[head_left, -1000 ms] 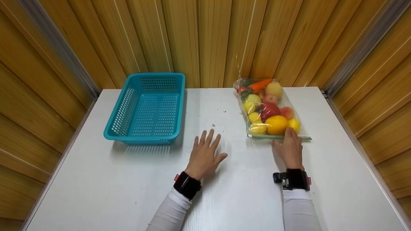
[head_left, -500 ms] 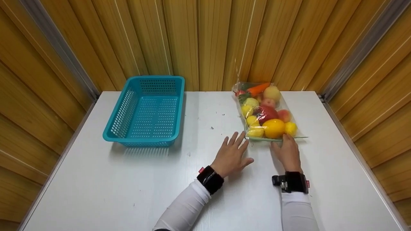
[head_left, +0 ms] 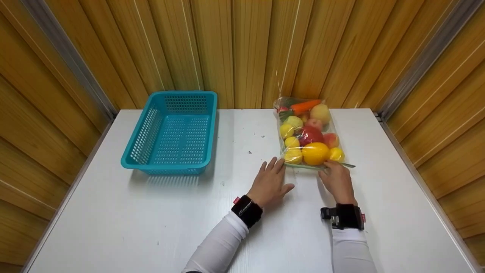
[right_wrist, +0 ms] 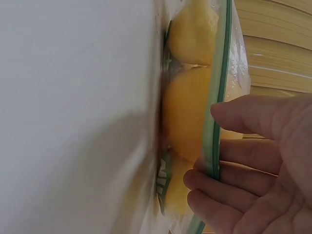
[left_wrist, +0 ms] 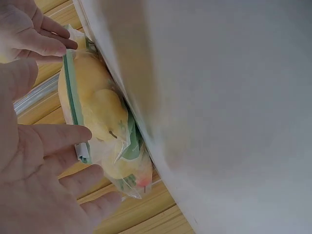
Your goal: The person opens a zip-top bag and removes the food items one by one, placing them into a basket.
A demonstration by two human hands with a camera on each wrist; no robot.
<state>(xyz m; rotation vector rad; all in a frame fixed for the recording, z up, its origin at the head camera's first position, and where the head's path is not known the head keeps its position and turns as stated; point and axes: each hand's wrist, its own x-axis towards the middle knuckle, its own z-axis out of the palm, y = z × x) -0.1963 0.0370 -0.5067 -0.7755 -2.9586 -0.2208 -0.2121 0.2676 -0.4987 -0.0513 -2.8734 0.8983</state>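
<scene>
A clear zip bag (head_left: 306,127) filled with fruit and vegetables lies at the back right of the table, its green zip edge facing me. Inside show a carrot (head_left: 305,105), a yellow-orange fruit (head_left: 315,153), a red fruit (head_left: 310,135) and several lemons. My right hand (head_left: 338,181) pinches the zip edge (right_wrist: 218,92) right of its middle, thumb on one side and fingers on the other. My left hand (head_left: 267,184) has its fingers extended, fingertips right at the bag's near left corner. In the left wrist view the index fingertip overlaps the zip's white end.
A turquoise plastic basket (head_left: 169,166) with perforated walls stands at the back left, nothing in it. Wood-patterned walls (head_left: 246,53) enclose the white table (head_left: 182,220) at the back and both sides.
My left hand has moved right to the bag's near left corner. The bag's near end has shifted slightly left, with my right hand at its zip edge.
</scene>
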